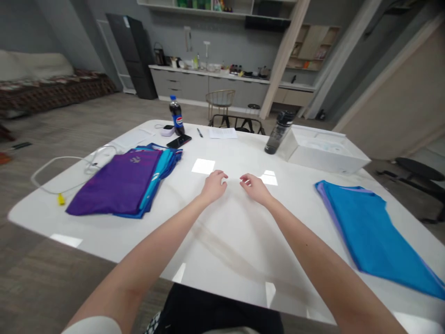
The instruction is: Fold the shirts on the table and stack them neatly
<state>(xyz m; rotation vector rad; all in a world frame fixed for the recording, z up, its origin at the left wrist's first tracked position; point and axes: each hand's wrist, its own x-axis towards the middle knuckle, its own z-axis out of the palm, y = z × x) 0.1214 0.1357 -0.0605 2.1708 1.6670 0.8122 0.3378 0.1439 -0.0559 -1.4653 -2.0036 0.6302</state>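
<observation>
My left hand (214,186) and my right hand (255,187) hover over the middle of the glossy white table (229,232), a short gap between them. Both have loosely curved fingers that stand apart, and neither holds anything. Left of them lies a stack of folded garments, with a purple garment (118,183) on top and a light blue garment (159,169) and dark blue layers showing beneath. On the right side of the table, a blue garment (373,232) is spread flat over a lilac one (328,199).
Along the far side stand a cola bottle (176,117), a phone (179,141), a pen (199,132), paper (223,133), a dark tumbler (279,132) and a white box (323,150). A white cable (52,160) loops over the left edge. Chairs (239,123) stand beyond.
</observation>
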